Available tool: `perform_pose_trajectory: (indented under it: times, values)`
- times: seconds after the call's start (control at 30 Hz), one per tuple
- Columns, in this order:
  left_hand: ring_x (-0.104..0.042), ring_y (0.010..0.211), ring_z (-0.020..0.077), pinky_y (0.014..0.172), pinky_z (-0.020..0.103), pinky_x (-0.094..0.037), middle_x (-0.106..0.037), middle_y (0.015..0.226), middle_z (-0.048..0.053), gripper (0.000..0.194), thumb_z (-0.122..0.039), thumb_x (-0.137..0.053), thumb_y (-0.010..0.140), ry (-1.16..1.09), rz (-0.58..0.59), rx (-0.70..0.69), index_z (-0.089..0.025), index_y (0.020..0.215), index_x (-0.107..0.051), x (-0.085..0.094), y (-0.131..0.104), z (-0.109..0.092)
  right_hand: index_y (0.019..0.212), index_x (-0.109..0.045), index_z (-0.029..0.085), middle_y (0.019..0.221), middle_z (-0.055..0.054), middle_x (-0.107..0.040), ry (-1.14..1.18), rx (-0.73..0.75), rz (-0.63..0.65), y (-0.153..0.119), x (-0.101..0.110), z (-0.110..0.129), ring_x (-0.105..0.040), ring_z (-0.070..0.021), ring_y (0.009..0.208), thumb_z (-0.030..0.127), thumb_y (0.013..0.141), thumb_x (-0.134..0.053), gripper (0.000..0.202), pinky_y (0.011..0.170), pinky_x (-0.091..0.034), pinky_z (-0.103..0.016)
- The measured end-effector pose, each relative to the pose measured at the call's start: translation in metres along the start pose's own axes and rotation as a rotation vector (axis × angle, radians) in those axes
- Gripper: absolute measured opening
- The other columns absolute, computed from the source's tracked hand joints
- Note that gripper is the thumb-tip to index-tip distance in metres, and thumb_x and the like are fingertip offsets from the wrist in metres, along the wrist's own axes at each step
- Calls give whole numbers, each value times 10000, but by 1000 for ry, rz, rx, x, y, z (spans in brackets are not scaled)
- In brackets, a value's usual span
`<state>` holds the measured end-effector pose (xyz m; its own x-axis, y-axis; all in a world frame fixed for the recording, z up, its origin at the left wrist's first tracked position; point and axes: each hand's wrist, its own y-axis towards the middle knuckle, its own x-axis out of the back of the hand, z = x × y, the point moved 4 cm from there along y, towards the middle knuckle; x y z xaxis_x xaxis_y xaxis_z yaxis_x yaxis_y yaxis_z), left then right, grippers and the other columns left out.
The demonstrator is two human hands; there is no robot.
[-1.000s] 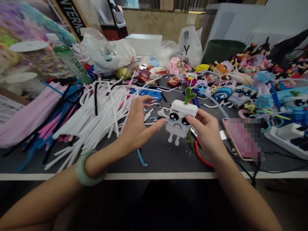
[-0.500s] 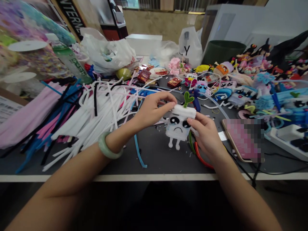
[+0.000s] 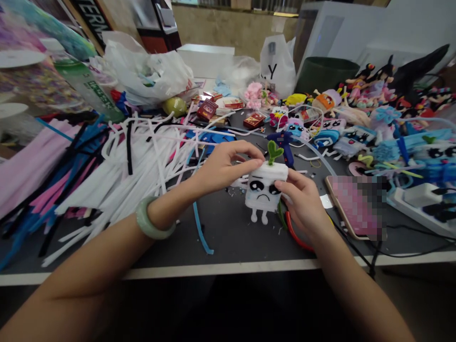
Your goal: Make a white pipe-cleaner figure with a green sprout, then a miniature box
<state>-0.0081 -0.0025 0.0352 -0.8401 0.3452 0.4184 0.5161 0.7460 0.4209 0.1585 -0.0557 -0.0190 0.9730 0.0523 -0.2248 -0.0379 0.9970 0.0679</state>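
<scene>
A white fuzzy doll (image 3: 264, 192) with big black eyes, a frowning mouth and two short legs is held upright above the dark table. A green heart-shaped sprout (image 3: 275, 152) stands on its top. My right hand (image 3: 302, 197) grips the doll's right side, thumb at the front beside one eye. My left hand (image 3: 230, 164) pinches the top left corner, fingertips and thumb together. Behind the doll lies a dark blue glue gun (image 3: 285, 145). Under my right hand, a red-handled tool (image 3: 297, 235) shows in part.
White pipe cleaners (image 3: 107, 175) heap up on the left, with pink stems (image 3: 39, 166) beside them. A phone (image 3: 356, 206) and a white power strip (image 3: 420, 204) lie to the right. Several finished dolls (image 3: 359, 140) crowd the back right. A green-capped bottle (image 3: 85, 85) leans at the back left.
The view has shifted slightly to the right. The sprout now stands straighter and its heart shape faces me more. Both hands keep hold of the doll.
</scene>
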Motion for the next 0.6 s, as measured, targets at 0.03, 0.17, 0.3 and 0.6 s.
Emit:
perform_pose_trajectory:
  times: [0.03,0.17,0.3,0.6]
  values:
    - [-648,872,163,751,266,-505,-714,940,57,164,-297,-637,849,10,1,-17,-163,898,-718,0,-1,0,994,-725,233,1037,-30,-754,-6,1,-1,0,0,0,-684,-225,1008,261,719,-757,278,955,-504,-421]
    - [-656,900,173,792,285,-507,-725,947,54,152,-304,-661,840,50,-10,-54,-176,897,-719,-2,-3,-3,1004,-723,233,1057,-34,-752,-36,5,-8,-1,1,-1,-684,-222,998,263,719,-758,288,940,-510,-411]
    - [-656,898,174,793,290,-511,-722,948,51,149,-303,-654,841,33,-17,-28,-175,899,-703,-3,-3,-3,1021,-720,241,1067,-28,-750,-30,18,-1,-1,1,-2,-684,-218,1000,257,728,-754,296,947,-510,-407]
    - [-644,806,163,667,255,-486,-683,878,47,226,-351,-628,828,-96,-47,130,-158,945,-628,-3,-1,12,1012,-723,229,1063,-39,-751,-20,-38,-27,-4,0,1,-678,-227,1020,281,733,-749,284,925,-514,-401]
